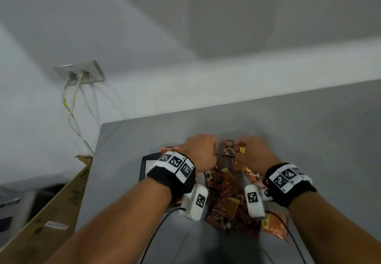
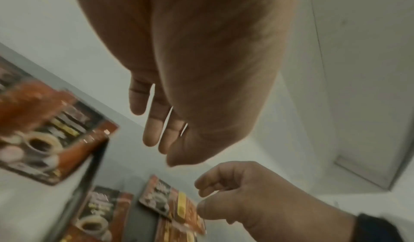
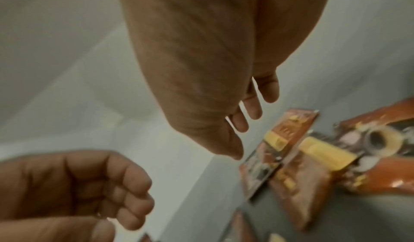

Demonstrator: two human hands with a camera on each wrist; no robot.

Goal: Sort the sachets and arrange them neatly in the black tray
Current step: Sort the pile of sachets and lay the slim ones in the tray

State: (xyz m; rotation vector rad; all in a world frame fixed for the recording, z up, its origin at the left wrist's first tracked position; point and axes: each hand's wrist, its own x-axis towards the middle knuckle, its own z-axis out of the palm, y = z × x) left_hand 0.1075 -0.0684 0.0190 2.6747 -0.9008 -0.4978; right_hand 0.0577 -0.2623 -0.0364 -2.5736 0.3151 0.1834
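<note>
Early stage, I judge: coffee sachets (image 1: pixel 226 199) mostly heaped beside black tray (image 1: pixel 144 161). Left hand (image 1: pixel 199 150) and right hand (image 1: pixel 254 153) loosely curled, holding nothing.

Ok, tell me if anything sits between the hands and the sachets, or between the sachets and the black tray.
Nothing visible does. The left hand and right hand hang over the coffee sachets, both empty. The black tray lies directly left of the pile; the left wrist hides most of it.

We observe orange-brown sachets (image 1: pixel 226 197) printed with coffee cups and yellow labels, a black tray (image 1: pixel 144 160), a grey desk (image 1: pixel 309 129), and black-and-white patterned wristbands (image 1: pixel 175 168).
</note>
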